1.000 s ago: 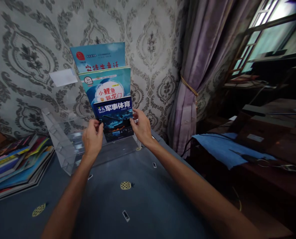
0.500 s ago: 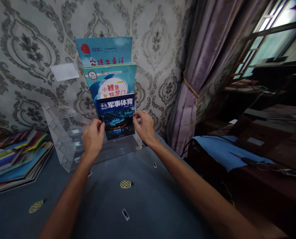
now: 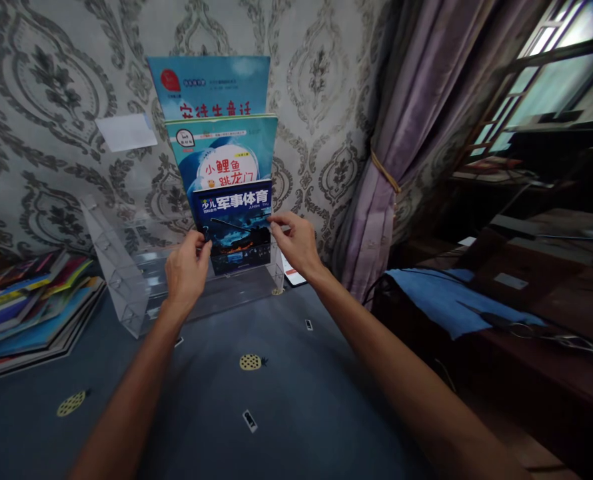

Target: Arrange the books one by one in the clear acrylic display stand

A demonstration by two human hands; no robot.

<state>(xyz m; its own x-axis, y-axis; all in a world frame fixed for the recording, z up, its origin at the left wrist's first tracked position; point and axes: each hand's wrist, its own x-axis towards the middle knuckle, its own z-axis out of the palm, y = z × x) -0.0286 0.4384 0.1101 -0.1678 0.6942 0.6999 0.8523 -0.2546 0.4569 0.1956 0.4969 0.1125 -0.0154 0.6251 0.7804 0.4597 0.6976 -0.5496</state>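
Observation:
A dark blue book (image 3: 236, 230) with a tank on its cover stands upright in the front tier of a clear acrylic rack (image 3: 231, 293). My left hand (image 3: 188, 263) pinches its left edge, thumb and fingers closed. On the opposite edge, my right hand (image 3: 294, 241) has its fingertips closed at the book's side. Behind it rises a teal book (image 3: 186, 160) with a white oval on the cover. A taller blue book (image 3: 211, 83) with red lettering is at the back, its lower part hidden.
Several stacked books (image 3: 36, 313) lie left of the rack on the dark blue tablecloth (image 3: 201, 413). A patterned wall is behind; a purple curtain (image 3: 371, 220) hangs to the right. Beyond it, scissors (image 3: 521, 328) rest near a blue cloth (image 3: 441, 300).
The view has shifted slightly. My right hand has moved a little outward and up along the book's right edge, and a white card-like thing now shows below it. My left hand stays at its edge.

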